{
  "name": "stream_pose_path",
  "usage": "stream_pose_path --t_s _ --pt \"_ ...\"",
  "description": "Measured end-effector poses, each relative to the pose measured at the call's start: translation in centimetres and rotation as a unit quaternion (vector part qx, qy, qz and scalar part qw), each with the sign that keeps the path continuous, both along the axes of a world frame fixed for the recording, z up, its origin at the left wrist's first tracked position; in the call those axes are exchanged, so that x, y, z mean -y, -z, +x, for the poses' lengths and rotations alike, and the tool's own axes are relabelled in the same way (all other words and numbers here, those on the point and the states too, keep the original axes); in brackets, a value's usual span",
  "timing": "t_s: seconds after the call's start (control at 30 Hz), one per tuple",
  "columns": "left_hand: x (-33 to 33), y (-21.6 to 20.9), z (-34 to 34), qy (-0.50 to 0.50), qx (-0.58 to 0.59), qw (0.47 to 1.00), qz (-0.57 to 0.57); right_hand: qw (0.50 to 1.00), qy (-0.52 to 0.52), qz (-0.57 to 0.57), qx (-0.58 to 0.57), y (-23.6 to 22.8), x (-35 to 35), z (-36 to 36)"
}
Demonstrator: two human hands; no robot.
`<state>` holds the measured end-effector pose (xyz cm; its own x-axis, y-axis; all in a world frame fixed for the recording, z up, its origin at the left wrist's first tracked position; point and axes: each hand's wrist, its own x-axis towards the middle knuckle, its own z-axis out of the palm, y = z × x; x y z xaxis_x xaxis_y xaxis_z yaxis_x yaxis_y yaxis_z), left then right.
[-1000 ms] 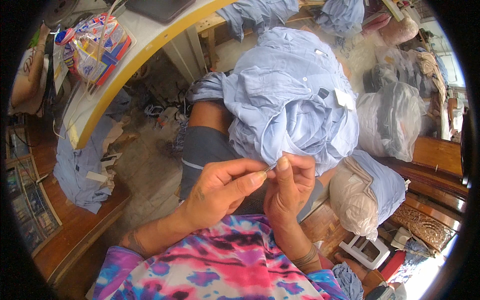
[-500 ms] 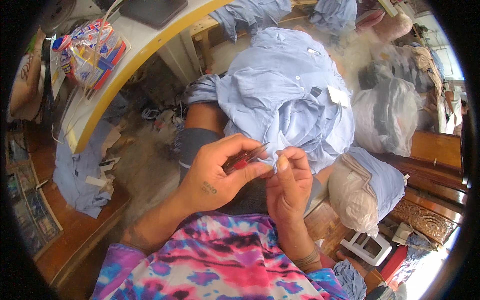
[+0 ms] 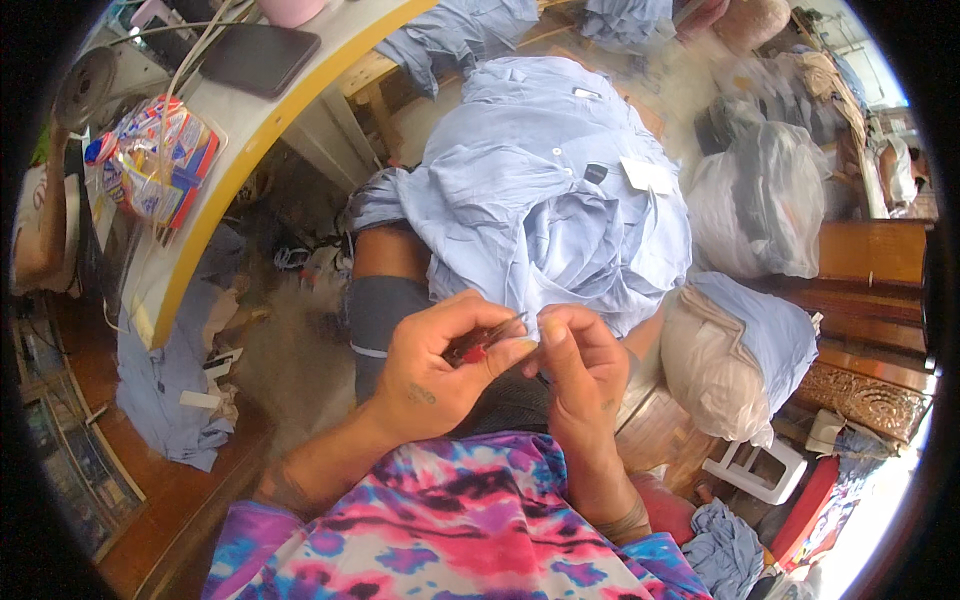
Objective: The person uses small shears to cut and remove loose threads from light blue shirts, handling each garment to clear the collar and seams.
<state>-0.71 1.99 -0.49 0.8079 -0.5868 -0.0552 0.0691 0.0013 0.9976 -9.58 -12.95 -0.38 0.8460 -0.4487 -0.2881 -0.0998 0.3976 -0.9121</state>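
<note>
A light blue shirt (image 3: 500,160) lies heaped across my lap, with a white paper tag (image 3: 646,176) and a small dark label on it. My left hand (image 3: 425,380) is closed around small thread snips (image 3: 474,348), red with dark metal blades. Their tips point toward my right hand (image 3: 580,375). Its thumb and forefinger pinch the near edge of the shirt, right beside my left fingertips. The fingers hide most of that bit of cloth.
A white table with a yellow edge (image 3: 222,150) curves along the left, carrying a dark phone (image 3: 262,58) and a colourful plastic package (image 3: 155,165). Plastic-wrapped bundles (image 3: 765,205) stand at the right, above a white stool (image 3: 757,470). More blue cloth (image 3: 170,370) lies at the lower left.
The view has shifted a little. My hands stay together at the shirt's edge, and less cloth shows between the fingertips now. The snips remain in my left hand.
</note>
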Motion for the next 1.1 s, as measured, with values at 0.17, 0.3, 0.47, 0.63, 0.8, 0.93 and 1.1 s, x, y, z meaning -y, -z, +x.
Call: stream_pose_path --t_s 0.17,0.3,0.47,0.63,0.8,0.93,1.1 --pt "1.4 0.4 -1.6 -0.079 0.173 0.982 -0.009 0.983 0.093 0.134 0.08 -0.5 -1.4 0.8" --pt "2.2 0.7 -1.8 -0.098 0.175 0.979 -0.022 0.968 0.132 0.192 0.09 -0.8 -1.4 0.8" --pt "2.4 0.4 -1.2 -0.089 0.176 0.98 -0.005 0.978 0.103 0.156 0.095 -1.2 -0.4 0.8" --pt "3.0 -0.1 -0.2 -0.057 0.222 0.973 -0.003 0.996 0.014 0.086 0.023 -0.2 1.6 0.1" --pt "3.0 -0.7 1.1 -0.007 0.287 0.957 0.034 0.985 0.085 0.147 0.028 -0.1 1.2 1.1" --pt "2.6 -2.0 2.7 -0.014 0.326 0.944 0.04 0.979 0.167 0.117 0.016 0.6 2.9 1.4" --pt "2.6 -3.3 6.0 -0.05 0.253 0.966 0.003 0.95 0.117 -0.276 -0.094 2.4 7.4 0.1"
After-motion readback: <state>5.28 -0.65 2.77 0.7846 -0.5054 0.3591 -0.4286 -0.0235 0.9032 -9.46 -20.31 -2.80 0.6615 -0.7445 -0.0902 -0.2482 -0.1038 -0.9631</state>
